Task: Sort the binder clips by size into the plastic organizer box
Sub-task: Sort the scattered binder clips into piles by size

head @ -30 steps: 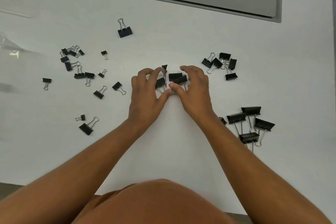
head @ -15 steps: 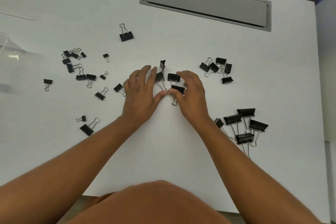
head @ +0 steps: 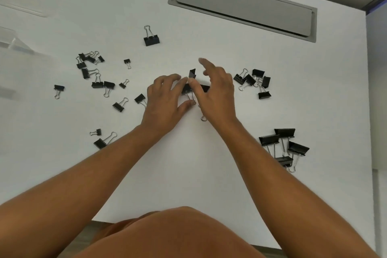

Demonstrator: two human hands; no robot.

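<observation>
Presently, both hands work at the middle of the white table [head: 188, 174], over a small knot of medium binder clips [head: 186, 89]. The left hand [head: 165, 100] lies low on the surface, fingers slightly spread and lightly bent, its fingertips and thumb touching the black clip bodies and wire handles there; no closed grip on any clip is evident. The right hand [head: 215, 92] is raised just beside it, fingers extended, apart and motion-blurred, holding nothing visible, with a clip [head: 205, 88] partly hidden beneath the palm. One clip [head: 192, 73] stands upright just beyond the fingertips. To the right lies a cluster of medium clips [head: 254, 81]; nearer, at the right edge of the table, is a group of large clips [head: 282, 144], touching and overlapping. To the left, small and medium clips [head: 94, 73] are scattered loosely, with a single larger clip [head: 151, 37] farther back. The clear plastic organizer box [head: 12, 42] shows only in part at the far left edge; its compartments cannot be made out. A grey recessed panel [head: 243, 4] sits in the table's far side.
</observation>
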